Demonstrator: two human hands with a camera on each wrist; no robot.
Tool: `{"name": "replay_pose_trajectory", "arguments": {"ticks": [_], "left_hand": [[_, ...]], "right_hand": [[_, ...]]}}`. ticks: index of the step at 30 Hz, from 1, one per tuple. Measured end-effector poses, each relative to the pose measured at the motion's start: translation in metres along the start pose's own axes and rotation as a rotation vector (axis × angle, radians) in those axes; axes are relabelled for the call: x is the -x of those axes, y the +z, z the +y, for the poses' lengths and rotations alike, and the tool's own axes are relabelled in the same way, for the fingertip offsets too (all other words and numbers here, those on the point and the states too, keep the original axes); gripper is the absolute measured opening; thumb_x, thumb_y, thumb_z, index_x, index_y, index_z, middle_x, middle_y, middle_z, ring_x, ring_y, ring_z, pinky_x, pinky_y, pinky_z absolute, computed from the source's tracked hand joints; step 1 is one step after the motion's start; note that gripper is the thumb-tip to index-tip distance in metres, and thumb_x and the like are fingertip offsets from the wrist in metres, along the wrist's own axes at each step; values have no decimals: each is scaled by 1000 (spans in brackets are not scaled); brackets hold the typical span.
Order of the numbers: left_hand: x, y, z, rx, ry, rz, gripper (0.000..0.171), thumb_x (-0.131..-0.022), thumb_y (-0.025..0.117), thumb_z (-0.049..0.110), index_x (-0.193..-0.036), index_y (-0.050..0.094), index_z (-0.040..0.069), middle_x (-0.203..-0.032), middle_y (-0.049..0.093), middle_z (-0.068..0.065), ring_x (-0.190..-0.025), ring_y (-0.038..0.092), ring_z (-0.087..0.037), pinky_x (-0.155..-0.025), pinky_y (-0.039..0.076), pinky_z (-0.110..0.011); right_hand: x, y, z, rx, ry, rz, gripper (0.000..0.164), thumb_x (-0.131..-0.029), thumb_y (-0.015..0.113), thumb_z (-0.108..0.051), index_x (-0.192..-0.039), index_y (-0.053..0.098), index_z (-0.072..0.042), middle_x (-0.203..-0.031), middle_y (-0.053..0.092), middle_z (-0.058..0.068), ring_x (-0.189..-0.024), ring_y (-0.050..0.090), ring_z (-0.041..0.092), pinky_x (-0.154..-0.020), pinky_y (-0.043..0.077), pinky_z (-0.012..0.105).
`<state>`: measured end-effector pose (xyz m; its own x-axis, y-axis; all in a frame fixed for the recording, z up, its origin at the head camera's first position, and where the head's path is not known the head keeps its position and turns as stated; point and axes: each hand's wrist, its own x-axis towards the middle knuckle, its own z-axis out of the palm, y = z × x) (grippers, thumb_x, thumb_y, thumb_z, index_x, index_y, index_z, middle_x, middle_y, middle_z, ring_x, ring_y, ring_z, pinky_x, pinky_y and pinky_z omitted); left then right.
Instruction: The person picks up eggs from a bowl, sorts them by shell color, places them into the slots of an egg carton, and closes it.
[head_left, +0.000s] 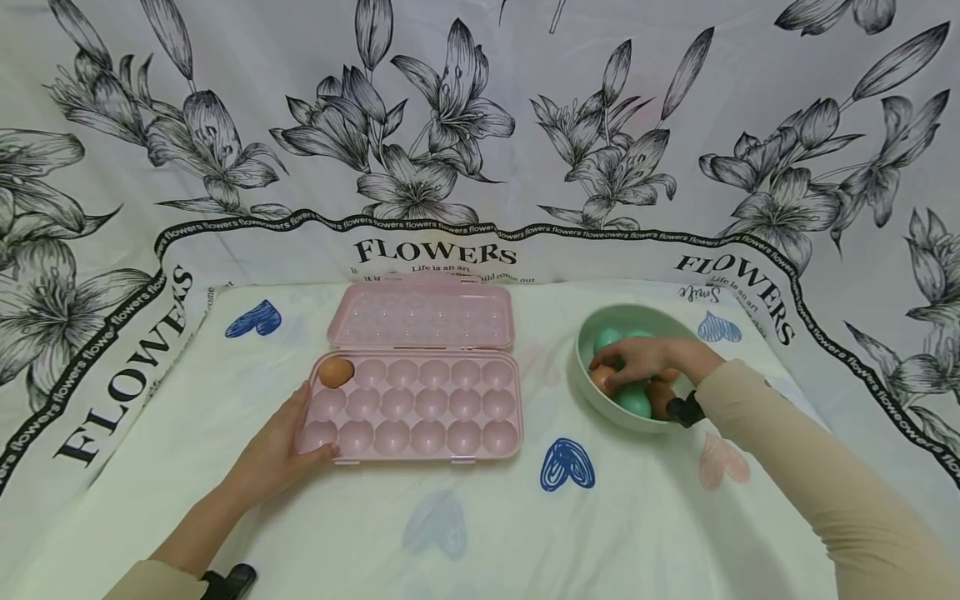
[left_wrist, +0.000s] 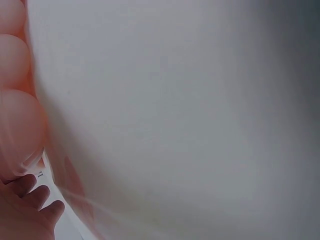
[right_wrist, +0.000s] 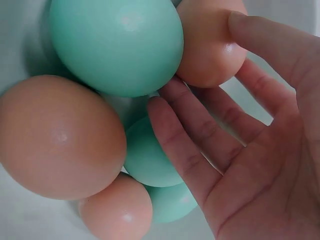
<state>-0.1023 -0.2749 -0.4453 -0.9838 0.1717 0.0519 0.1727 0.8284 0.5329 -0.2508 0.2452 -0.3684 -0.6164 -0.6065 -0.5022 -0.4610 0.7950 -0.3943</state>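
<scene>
A pink plastic egg tray (head_left: pixel 428 406) lies on the cloth, its lid (head_left: pixel 420 317) folded back behind it. One brown egg (head_left: pixel 336 372) sits in the back left cup. At the tray's left end my left hand (head_left: pixel 279 442) grips the edge, thumb at the front corner. Inside the green bowl (head_left: pixel 588 392), my right hand (head_left: pixel 637 360) holds a brown egg (right_wrist: pixel 207 47) between thumb and fingers. Around it lie green eggs (right_wrist: pixel 117 42) and other brown eggs (right_wrist: pixel 62 137), partly hidden by the hand in the head view.
The white cloth (head_left: pixel 337 533) carries printed hearts, one dark blue heart (head_left: pixel 567 465) between tray and bowl. Behind, a flower-printed curtain (head_left: pixel 525 192) rises as a backdrop. The bowl stands to the right of the tray.
</scene>
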Motion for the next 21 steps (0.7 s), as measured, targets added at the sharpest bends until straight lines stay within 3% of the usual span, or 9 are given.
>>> {"name": "replay_pose_trajectory", "arguments": {"ticks": [11, 21], "left_hand": [[0, 0, -1, -4, -4, 0, 110, -74, 72, 49, -147, 5, 0, -147, 20, -29, -131, 24, -48, -101, 28, -62], [-1, 1, -1, -3, -17, -11, 111, -74, 71, 51, -147, 4, 1, -147, 19, -29, -131, 23, -49, -101, 27, -63]], "right_hand": [[1, 2, -1, 6, -13, 56, 30, -83, 65, -25, -111, 60, -15, -95, 59, -2, -88, 50, 16, -83, 40, 31], [10, -5, -3, -23, -21, 94, 33, -83, 64, -25, -112, 58, -11, -104, 59, 2, -93, 50, 18, -85, 41, 34]]}}
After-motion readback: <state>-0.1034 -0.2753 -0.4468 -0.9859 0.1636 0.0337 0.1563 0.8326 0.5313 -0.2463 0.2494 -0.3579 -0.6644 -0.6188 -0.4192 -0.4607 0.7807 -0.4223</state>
